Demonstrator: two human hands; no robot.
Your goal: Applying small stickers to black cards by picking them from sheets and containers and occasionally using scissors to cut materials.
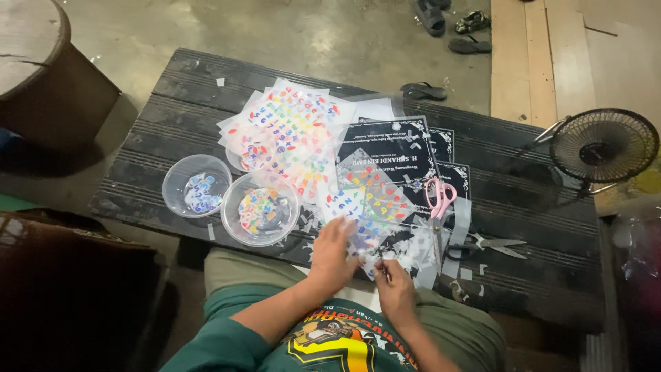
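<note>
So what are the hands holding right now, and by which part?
The right hand pinches a small clear piece at its edge; the left hand lies flat on the sticker sheet, not gripping it.

Black rectangular cards with white ornate borders lie overlapping at the middle of the dark bench. Beside and partly over them spread clear sticker sheets of small rainbow-coloured pieces.
</note>
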